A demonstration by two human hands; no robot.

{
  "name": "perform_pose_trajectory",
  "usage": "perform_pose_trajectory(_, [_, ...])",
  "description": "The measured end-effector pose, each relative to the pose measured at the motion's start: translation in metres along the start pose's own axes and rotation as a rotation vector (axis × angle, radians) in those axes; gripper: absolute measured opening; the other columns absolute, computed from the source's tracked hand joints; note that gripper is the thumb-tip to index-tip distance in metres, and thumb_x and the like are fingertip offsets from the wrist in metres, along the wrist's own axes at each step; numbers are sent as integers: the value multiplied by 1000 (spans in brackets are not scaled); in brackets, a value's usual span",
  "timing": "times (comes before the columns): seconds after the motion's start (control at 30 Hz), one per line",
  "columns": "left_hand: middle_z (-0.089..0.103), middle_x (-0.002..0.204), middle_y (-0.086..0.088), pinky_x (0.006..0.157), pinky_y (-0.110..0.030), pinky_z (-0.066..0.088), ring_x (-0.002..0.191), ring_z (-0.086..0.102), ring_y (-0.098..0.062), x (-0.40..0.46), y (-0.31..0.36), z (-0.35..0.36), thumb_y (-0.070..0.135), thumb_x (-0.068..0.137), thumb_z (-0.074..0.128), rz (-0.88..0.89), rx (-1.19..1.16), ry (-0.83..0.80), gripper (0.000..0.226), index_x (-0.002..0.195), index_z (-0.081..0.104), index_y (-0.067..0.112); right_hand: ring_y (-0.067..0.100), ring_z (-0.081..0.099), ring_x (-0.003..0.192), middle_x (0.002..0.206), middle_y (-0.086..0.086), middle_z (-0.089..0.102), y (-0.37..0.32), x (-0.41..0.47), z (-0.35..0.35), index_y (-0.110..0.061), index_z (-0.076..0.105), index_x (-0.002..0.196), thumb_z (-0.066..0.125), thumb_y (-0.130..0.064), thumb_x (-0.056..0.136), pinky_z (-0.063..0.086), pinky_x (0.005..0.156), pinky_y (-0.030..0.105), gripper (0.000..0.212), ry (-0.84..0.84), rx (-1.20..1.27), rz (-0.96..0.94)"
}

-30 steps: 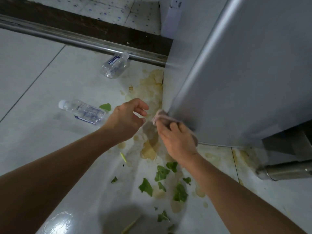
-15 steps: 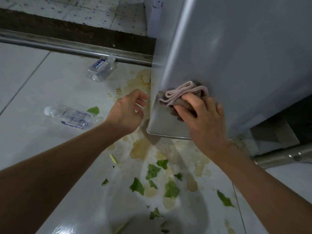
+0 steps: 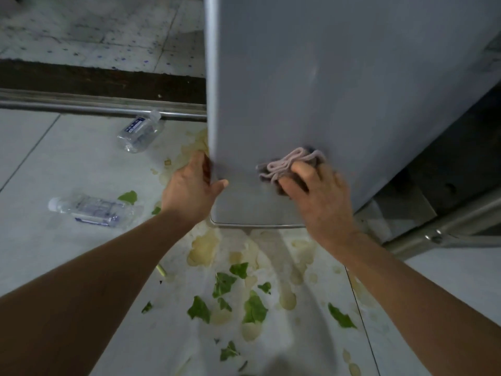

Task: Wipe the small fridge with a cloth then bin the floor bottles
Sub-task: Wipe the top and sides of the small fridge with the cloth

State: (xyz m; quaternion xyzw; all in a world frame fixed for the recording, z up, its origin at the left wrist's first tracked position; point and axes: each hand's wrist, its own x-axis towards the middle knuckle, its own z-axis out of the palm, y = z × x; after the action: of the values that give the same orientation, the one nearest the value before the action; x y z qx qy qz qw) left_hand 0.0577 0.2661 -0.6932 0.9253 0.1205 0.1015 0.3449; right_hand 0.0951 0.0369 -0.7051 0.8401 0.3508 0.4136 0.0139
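The small grey fridge (image 3: 339, 90) fills the upper right. My right hand (image 3: 320, 199) presses a folded pinkish cloth (image 3: 287, 165) against the lower part of its front face, fingers curled over the cloth. My left hand (image 3: 192, 185) holds the fridge's lower left edge, thumb on the front and fingers round the side. Two clear plastic bottles lie on the floor to the left: one (image 3: 141, 131) near the metal rail, another (image 3: 92, 210) closer to me.
Yellowish spill patches (image 3: 203, 248) and torn green leaves (image 3: 252, 308) litter the pale tiles below the fridge. A metal rail (image 3: 81, 107) and dark threshold run along the back. Metal bars (image 3: 439, 232) stand at the right beside the fridge.
My left hand has moved from hovering in the air to holding the fridge's left edge. My right hand with the cloth has slid a little right across the front face.
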Motion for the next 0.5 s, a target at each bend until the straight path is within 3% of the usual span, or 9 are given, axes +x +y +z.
perform_pose_trajectory(0.1, [63, 91, -2, 76, -42, 51, 89, 62, -29, -2, 2, 1, 33, 82, 66, -23, -11, 9, 30, 91, 40, 23, 27, 51, 93, 121, 5, 39, 11, 0, 1, -21, 49, 114, 58, -14, 92, 43, 69, 37, 25, 110, 1, 111])
perform_pose_trajectory(0.2, [63, 91, 0, 77, -43, 51, 88, 63, -28, -2, 2, 1, 33, 82, 67, -32, 7, 22, 30, 92, 41, 23, 30, 53, 97, 119, 6, 46, 0, -17, 20, -27, 53, 114, 58, -24, 92, 51, 81, 46, 23, -111, 129, 188])
perform_pose_trajectory(0.3, [62, 91, 2, 79, -43, 51, 86, 63, -26, -1, 3, 2, 34, 81, 67, -39, 8, 33, 30, 95, 44, 21, 29, 59, 81, 121, 8, 42, -5, -53, 36, -22, 62, 118, 73, -13, 72, 53, 72, 40, 48, -340, 18, -148])
perform_pose_trajectory(0.37, [61, 89, 3, 77, -41, 50, 85, 62, -26, 0, 3, 3, 33, 81, 67, -42, 10, 40, 30, 95, 44, 21, 23, 61, 80, 125, 1, 51, -1, -76, 37, -24, 64, 120, 80, -15, 64, 53, 70, 35, 59, -487, -67, -248])
perform_pose_trajectory(0.43, [58, 80, 8, 72, -35, 46, 80, 58, -22, 0, 1, 4, 32, 81, 68, -41, 1, 53, 29, 92, 43, 22, 24, 62, 84, 124, 1, 53, 3, -76, 32, -24, 65, 116, 73, -11, 69, 52, 69, 35, 50, -481, -33, -208])
perform_pose_trajectory(0.5, [52, 73, 17, 68, -31, 40, 69, 55, -14, 0, -1, 6, 31, 81, 69, -31, -18, 69, 28, 90, 43, 23, 29, 60, 92, 120, 7, 47, 13, -59, 24, -22, 62, 115, 56, -4, 82, 53, 73, 42, 38, -377, 109, 20])
